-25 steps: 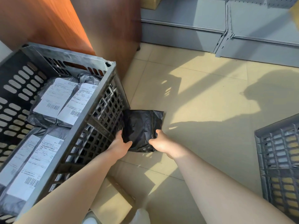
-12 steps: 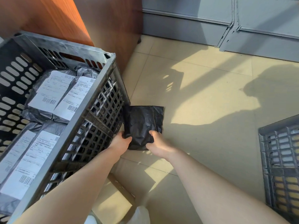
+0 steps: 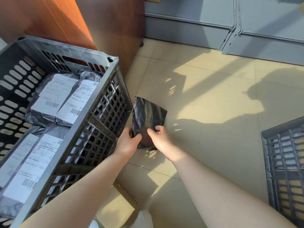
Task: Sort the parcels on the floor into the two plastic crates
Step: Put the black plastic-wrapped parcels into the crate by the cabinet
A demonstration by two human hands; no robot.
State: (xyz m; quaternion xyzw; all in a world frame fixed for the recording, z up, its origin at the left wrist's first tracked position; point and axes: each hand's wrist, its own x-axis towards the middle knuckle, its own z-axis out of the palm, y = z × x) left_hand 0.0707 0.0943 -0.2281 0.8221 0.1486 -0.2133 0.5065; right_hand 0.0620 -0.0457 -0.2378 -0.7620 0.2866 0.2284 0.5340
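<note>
Pick-up step: my left hand and right hand both curl their grip round the near end of a black parcel tilted off the floor beside the left crate; next, probably check it, then crate it.

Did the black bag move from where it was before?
Yes. The black parcel has turned, its far end tilting away from the left crate wall it lay against. Both the left hand and right hand grip it.

Crate left with parcels inside; loose parcel just right of it on floor; second crate far right.
</note>
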